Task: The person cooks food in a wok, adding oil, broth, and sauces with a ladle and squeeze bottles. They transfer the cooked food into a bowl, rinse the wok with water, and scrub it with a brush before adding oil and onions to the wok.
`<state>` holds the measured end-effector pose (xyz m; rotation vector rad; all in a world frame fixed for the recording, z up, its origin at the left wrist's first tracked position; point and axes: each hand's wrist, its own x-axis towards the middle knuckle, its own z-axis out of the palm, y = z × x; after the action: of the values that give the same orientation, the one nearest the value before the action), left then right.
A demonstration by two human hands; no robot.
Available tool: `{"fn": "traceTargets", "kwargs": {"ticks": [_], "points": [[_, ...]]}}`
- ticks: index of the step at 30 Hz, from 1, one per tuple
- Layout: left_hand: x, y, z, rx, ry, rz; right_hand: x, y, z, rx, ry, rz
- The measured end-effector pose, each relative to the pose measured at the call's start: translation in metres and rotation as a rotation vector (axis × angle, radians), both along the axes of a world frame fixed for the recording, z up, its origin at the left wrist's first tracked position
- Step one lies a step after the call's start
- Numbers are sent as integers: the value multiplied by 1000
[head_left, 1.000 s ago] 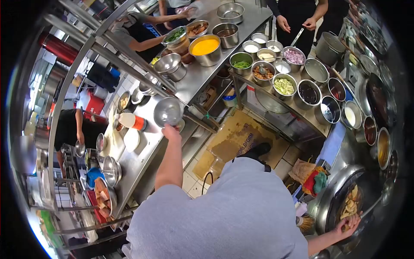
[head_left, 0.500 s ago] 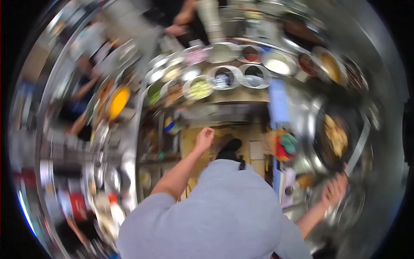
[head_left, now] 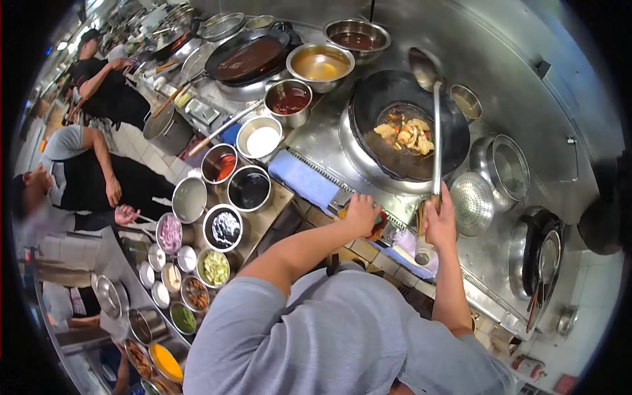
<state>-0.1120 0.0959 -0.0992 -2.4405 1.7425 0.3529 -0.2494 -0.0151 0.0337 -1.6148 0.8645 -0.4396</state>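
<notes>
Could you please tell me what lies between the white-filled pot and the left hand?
A blue cloth lies between the white-filled pot and the left hand, as the head view shows.

Smooth shiny metal on ladle (head_left: 437,138), punched-hole strainer (head_left: 473,204), steel sauce bowl (head_left: 338,84). Brushed-looking metal on back wall (head_left: 520,85). Dark metal, sooty-looking, on wok (head_left: 454,138). Matt cloth: blue towel (head_left: 306,179), grey shirt (head_left: 322,329).

The ladle (head_left: 437,131) crosses the wok (head_left: 368,112), leaving room on its left side.
</notes>
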Motion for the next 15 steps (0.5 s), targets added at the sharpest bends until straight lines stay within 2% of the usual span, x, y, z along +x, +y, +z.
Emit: {"fn": "traceTargets", "kwargs": {"ticks": [1, 3, 4, 8, 9, 10, 11, 12, 13, 14, 15], "points": [[1, -11, -15, 102, -67, -33, 16, -1, 15, -136, 158, 50], [11, -22, -12, 177, 13, -29, 53, -13, 10, -668, 137, 116], [17, -23, -12, 255, 97, -14, 76, -13, 18, -658, 140, 146], [33, -7, -12, 229, 235, -83, 193, 1, 12, -701, 212, 190], [38, 1, -7, 133, 455, 24, 224, 6, 4, -701, 262, 185], [43, 9, 1, 35, 673, 133, 256, 9, -10, -616, 255, 194], [48, 23, 22, 37, 667, 128, 284, 9, -22, -532, 246, 202], [54, 41, 56, -80, 1053, 283, 307, 7, -26, -532, 240, 197], [56, 53, 73, -204, 1436, 441, 327, 4, -27, 129, 84, 223], [57, 58, 38, -316, 1751, 550, 338, 4, -28, 789, -80, 237], [57, 67, 36, -314, 1748, 547, 336, 9, -27, 789, -84, 234]]}}
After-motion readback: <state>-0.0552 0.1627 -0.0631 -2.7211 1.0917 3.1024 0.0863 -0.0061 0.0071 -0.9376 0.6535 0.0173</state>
